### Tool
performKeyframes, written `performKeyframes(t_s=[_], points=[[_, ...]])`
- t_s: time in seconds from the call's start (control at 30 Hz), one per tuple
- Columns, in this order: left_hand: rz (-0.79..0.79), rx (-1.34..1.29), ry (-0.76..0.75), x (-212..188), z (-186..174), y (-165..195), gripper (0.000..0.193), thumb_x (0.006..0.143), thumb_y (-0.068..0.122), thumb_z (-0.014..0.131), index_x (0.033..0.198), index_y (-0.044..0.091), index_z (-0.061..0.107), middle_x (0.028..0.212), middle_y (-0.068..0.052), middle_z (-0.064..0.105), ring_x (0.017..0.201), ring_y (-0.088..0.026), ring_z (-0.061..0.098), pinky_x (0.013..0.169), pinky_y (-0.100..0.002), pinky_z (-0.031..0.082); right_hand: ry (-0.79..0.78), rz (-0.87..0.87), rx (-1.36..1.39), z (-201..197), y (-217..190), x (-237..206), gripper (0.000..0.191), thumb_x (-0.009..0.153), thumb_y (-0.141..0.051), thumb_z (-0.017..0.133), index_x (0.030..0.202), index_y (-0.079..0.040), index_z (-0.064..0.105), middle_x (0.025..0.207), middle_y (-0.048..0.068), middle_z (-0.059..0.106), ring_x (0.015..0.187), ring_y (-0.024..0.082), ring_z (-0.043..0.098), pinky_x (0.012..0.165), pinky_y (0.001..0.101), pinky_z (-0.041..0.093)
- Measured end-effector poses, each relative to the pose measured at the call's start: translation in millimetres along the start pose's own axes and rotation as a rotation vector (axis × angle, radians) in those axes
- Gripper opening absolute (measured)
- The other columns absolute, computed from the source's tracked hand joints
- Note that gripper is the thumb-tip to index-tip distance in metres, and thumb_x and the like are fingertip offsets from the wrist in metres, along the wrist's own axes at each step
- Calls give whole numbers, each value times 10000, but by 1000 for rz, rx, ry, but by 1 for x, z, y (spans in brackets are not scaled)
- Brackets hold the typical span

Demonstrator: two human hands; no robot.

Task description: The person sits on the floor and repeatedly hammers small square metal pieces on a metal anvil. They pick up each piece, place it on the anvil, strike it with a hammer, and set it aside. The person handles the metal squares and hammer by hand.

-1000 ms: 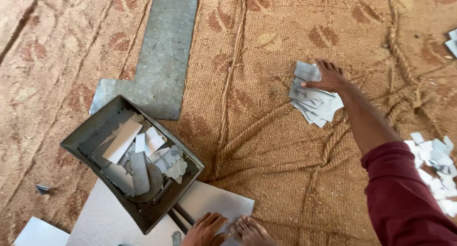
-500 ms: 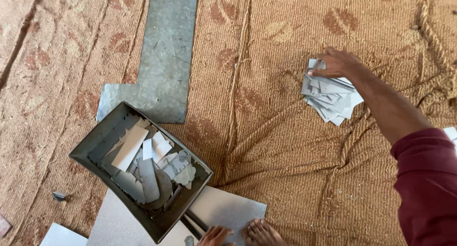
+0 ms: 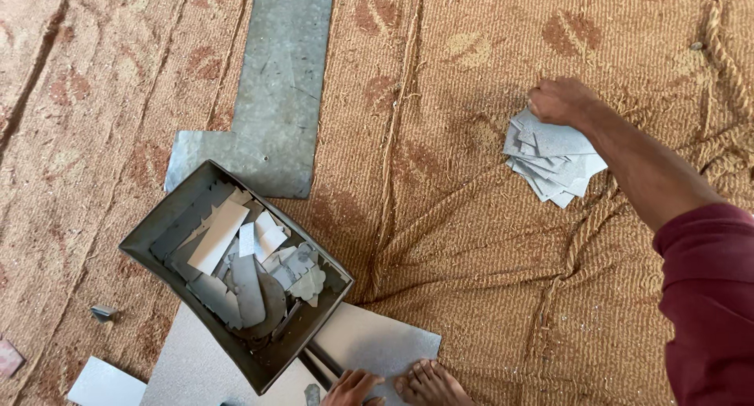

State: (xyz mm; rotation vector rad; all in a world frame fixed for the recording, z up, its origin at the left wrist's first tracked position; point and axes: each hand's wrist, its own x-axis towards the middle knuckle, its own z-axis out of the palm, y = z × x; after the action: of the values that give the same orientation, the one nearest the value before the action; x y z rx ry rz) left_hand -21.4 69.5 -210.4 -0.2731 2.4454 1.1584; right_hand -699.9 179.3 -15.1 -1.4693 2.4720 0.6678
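My right hand (image 3: 561, 101) reaches out over a brown woven mat (image 3: 471, 241), its fingers curled on the top edge of a fanned stack of small grey metal pieces (image 3: 554, 164) lying on the mat. A dark red sleeve (image 3: 707, 296) covers that arm. My left hand is out of sight. At the bottom edge, toes of my feet (image 3: 408, 384) rest on a flat grey metal sheet (image 3: 369, 345).
A grey metal tray (image 3: 157, 225) holding several cut metal scraps (image 3: 251, 265) sits tilted at lower left, partly on the sheet. A long L-shaped metal strip (image 3: 279, 100) lies beyond it. A thick rope ridge (image 3: 726, 53) runs at the right. Small offcuts (image 3: 102, 312) lie at left.
My right hand went from lying flat on the stack with fingers spread to curling at its top edge. The view shifted, so the stack appears farther right.
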Motion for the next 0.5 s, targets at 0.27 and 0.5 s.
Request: performKeyframes(t_s=[0.27, 0.5], points=[[-97, -37, -3, -9, -16, 19, 422, 1037, 492, 560, 1211, 119, 655, 1101, -148, 647, 1084, -358, 624, 993, -531, 497, 163, -79, -231, -24, -7, 5, 299, 1081, -157, 388, 1161, 33, 605, 1025, 221, 684, 717, 193, 691, 496, 280, 577], [-11, -68, 20, -11, -65, 72, 432, 1049, 424, 527, 1215, 38, 627, 1142, -177, 640, 1124, -364, 604, 994, -516, 484, 295, -372, -329, -24, -127, 52, 358, 1101, -16, 289, 1416, 92, 420, 1410, 363, 499, 616, 142, 733, 386, 223, 549]])
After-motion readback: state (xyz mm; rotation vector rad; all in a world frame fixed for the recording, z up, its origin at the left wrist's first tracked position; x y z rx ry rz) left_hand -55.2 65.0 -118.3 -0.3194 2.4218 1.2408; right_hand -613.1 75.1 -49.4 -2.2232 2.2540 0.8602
